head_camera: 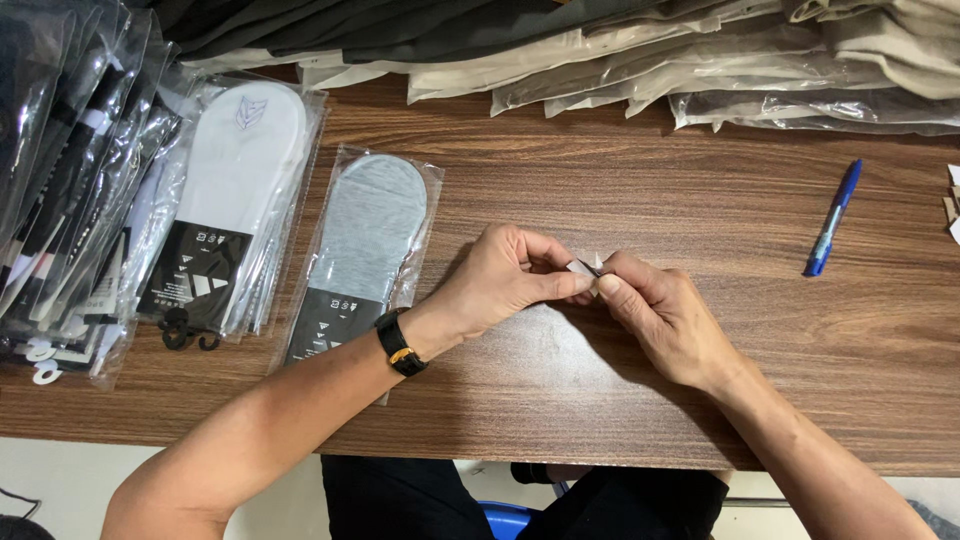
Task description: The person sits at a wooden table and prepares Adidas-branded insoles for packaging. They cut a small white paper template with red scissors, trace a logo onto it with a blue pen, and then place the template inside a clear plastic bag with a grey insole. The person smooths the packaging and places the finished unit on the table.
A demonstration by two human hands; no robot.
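Observation:
My left hand (500,280) and my right hand (665,320) meet above the middle of a wooden table (620,190). Between the thumbs and fingertips of both hands I pinch a small white sticker or paper slip (586,266). A black wristwatch (402,343) sits on my left wrist. Just left of my left forearm lies a grey sock in a clear plastic pack (362,250). Beside it, further left, is a white sock pack (232,190) on top of others.
Several dark sock packs (60,170) are stacked at the far left. Folded garments in clear bags (700,70) line the back edge. A blue pen (833,217) lies at the right. Small paper pieces (952,205) sit at the right edge.

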